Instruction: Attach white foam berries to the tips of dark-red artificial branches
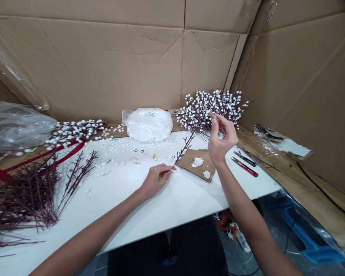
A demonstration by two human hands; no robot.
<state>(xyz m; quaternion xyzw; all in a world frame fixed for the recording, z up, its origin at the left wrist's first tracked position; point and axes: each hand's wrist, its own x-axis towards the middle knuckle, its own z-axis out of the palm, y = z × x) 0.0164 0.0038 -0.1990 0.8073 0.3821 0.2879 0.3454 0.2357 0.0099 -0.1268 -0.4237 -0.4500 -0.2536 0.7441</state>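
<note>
My left hand (pixel 156 179) pinches the lower end of a bare brown artificial twig (pixel 184 147), which slants up to the right above the white table. Raised higher, my right hand (pixel 222 138) grips a small tan piece, maybe folded cardboard (pixel 212 115), between thumb and fingers. Below that hand lies a piece of brown cardboard (pixel 189 159) bearing two dabs of white paste (pixel 197 162). Behind the right hand stands a bunch of twigs with white berries (pixel 201 103). Loose white berries (pixel 117 145) are scattered over the table's back half.
Bare brown twigs (pixel 25 191) pile up at the left, beside a red ribbon (pixel 71 153). A white plastic bag (pixel 149 124) sits at the back. Black snips (pixel 245 159) and red snips (pixel 245 167) lie at right. Cardboard walls (pixel 103 61) enclose the table (pixel 161 214).
</note>
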